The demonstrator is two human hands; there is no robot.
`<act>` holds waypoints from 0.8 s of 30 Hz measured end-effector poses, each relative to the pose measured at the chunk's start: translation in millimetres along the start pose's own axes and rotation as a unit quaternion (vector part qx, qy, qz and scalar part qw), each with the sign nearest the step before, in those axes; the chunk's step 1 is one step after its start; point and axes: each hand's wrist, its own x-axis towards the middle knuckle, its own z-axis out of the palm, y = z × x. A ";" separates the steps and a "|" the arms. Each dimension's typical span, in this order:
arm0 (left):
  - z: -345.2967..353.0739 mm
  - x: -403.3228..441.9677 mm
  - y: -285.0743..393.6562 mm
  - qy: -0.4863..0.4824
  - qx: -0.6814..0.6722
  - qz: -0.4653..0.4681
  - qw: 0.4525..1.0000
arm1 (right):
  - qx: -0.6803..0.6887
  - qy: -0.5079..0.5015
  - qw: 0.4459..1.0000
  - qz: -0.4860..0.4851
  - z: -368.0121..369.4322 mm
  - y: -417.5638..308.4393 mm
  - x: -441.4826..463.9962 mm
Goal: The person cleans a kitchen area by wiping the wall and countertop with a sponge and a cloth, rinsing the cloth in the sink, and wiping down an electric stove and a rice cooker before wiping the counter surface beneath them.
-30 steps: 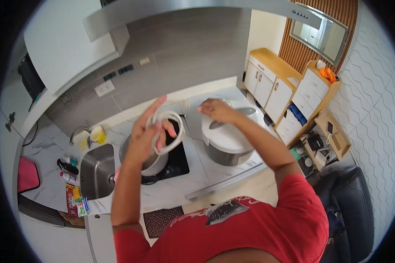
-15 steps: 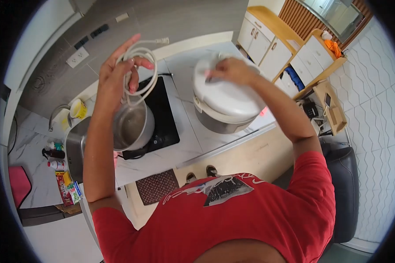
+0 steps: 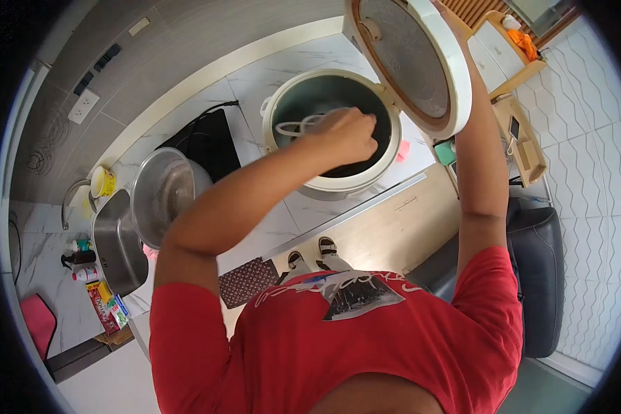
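Observation:
The rice cooker point(image 3: 390, 162) stands on the counter with its lid point(image 3: 407, 58) tilted up at the right. Inside its opening is my left hand point(image 3: 345, 141), fingers curled on a coiled white power cord point(image 3: 290, 129). Part of the coil shows left of the knuckles, within the pot. My right arm point(image 3: 479, 152) reaches up behind the raised lid. The lid and the top of the view hide my right hand, so its fingers and any hold on the lid do not show.
A metal pot point(image 3: 141, 200) sits left, beside a black induction cooktop point(image 3: 214, 148) and the sink point(image 3: 121, 255). Bottles and boxes point(image 3: 103, 303) lie on the left counter. A wall outlet point(image 3: 84, 107) is at upper left, a black chair point(image 3: 538, 276) at right.
The cooker's lid has swung from closed to raised. My left hand has carried the coiled cord right and down into the cooker. My right hand has gone behind the lid.

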 end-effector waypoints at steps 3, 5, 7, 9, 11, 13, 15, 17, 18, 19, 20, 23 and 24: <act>23.4 -0.7 4.6 0.026 0.022 0.006 0.999 | 0.033 -0.004 0.999 0.003 6.6 4.6 -7.9; 3.2 -16.3 16.4 0.006 -0.014 -0.050 0.999 | 0.058 -0.013 0.998 0.012 11.4 6.3 -11.7; -32.1 -46.5 21.2 0.051 -0.067 -0.045 0.995 | 0.068 -0.022 0.997 0.038 13.8 9.7 -20.6; -63.7 -86.9 15.2 0.157 -0.107 -0.039 0.981 | -0.009 -0.039 0.997 0.070 9.5 11.0 -26.3; -104.1 -135.1 6.5 0.273 -0.085 -0.013 0.958 | -0.033 -0.015 0.996 0.080 21.3 5.3 -38.1; -140.8 -193.4 2.2 0.322 -0.105 -0.086 0.937 | -0.058 -0.011 0.995 0.078 18.3 9.8 -29.6; -166.8 -246.4 4.1 0.347 -0.057 -0.212 0.912 | -0.036 0.001 0.998 0.058 33.0 7.2 -38.9; -168.3 -286.6 -5.1 0.430 0.000 -0.288 0.856 | -0.063 -0.021 0.996 0.059 31.2 12.1 -28.8; -165.8 -306.7 -13.2 0.434 0.001 -0.295 0.851 | -0.110 -0.020 0.993 0.050 30.4 16.2 -21.9; -160.2 -325.9 -24.5 0.439 0.020 -0.340 0.831 | -0.157 -0.018 0.987 0.039 29.9 23.1 -13.7; -153.2 -340.7 -35.9 0.443 0.038 -0.383 0.810 | -0.186 -0.019 0.982 0.004 29.6 37.6 -4.8; -129.1 -366.4 -71.6 0.429 0.080 -0.353 0.828 | -0.258 -0.148 0.953 -0.057 56.8 55.2 -22.0; -124.6 -367.9 -79.2 0.432 0.079 -0.356 0.825 | -0.293 -0.216 0.930 -0.058 62.3 62.5 -24.1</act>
